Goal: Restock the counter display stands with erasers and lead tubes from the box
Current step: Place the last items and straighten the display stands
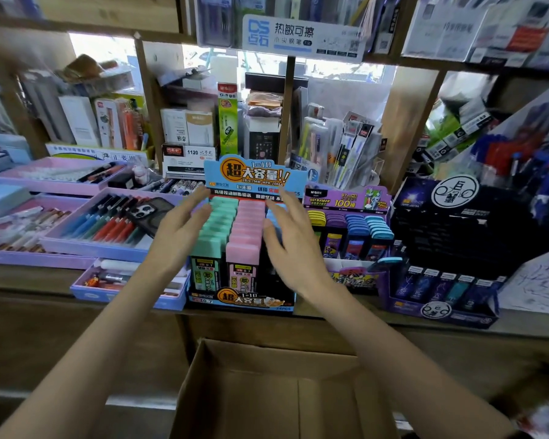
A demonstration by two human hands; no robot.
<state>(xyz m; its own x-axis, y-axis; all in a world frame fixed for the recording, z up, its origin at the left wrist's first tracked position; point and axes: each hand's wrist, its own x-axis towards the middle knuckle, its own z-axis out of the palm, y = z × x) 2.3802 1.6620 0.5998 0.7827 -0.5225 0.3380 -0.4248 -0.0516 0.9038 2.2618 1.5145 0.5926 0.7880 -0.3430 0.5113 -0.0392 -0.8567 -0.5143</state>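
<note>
Fingers [194, 202] of L hand [179, 231] & R hand [293, 245] were spread, empty, flanking lead tubes [251, 217] in stand [241, 301]. Seemed best to square rows w/ light, even push.

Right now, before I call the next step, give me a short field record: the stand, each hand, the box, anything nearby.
Stand: blue cardboard display stand on the counter; rows of mint-capped lead tubes and pink-capped lead tubes look full.
Left hand: open, fingers spread, at the stand's left side by the mint row; holds nothing.
Right hand: open, over the stand's right column; holds nothing.
Box: brown cardboard box open below the counter, bare bottom showing.
Nearby: purple cardboard display stand to the right; black phone on a pen tray to the left.
</note>
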